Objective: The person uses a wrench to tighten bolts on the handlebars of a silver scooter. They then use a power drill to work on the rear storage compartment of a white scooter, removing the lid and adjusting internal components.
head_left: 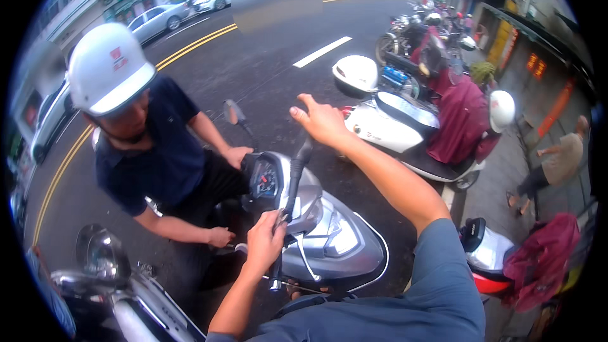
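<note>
My left hand (264, 240) is closed, its fingers at a slim black bar (295, 180) lying across the front of a silver scooter (335, 234). The bar has thick grip-like ends; I cannot tell whether it is the scooter's own handlebar. A pale lever (306, 258) slants beside its near end. My right hand (322, 121) is raised past the bar's far end, fingers apart, holding nothing. Close to my left hand is the round-dialled dashboard (264, 177). Across from me, a person in a white helmet (111, 66) and dark shirt has one hand (238, 156) by the dashboard.
A white scooter (386, 130) with a maroon cover stands at the right, more motorbikes behind it. Another scooter (500, 259) is parked lower right. Part of a motorbike (142, 304) shows lower left. A pedestrian (560, 158) is on the pavement. Cars (158, 20) line the road's far side.
</note>
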{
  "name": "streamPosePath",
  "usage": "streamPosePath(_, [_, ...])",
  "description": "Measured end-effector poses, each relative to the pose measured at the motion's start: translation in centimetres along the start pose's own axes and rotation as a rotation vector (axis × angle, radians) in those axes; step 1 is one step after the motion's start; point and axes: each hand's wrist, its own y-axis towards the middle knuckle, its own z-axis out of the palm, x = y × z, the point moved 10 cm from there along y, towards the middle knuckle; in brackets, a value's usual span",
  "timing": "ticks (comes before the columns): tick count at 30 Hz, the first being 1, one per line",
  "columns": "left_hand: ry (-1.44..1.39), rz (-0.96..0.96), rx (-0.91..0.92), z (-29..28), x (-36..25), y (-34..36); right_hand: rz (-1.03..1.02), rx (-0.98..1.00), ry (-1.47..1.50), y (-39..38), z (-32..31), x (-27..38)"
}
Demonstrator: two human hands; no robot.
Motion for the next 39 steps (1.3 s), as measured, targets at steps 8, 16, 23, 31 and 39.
streamPosePath(8, [0.015, -0.007, -0.135, 0.4, 1.4, 0.0, -0.325, -0.021, 0.585, -2.1, 2.1, 12.6])
streamPosePath(16, [-0.427, -0.075, -0.224, 1.3, 5.2, 1.7, -0.728, 0.86, 0.754, -16.7, -1.0, 23.3])
streamPosePath(23, [-0.297, -0.142, 0.138, 2.4, 3.2, 2.5, -0.698, 0.311, -0.341, -23.3, -9.5, 4.7])
streamPosePath(31, [-0.416, -0.252, 0.112, 2.1, 4.6, 2.2, -0.046, 0.162, 0.375, -0.4, 4.6, -2.7])
streamPosePath(39, [-0.581, -0.313, -0.098, -0.5, 10.0, -0.2, -0.641, 0.645, 0.699, -14.2, -0.8, 15.6])
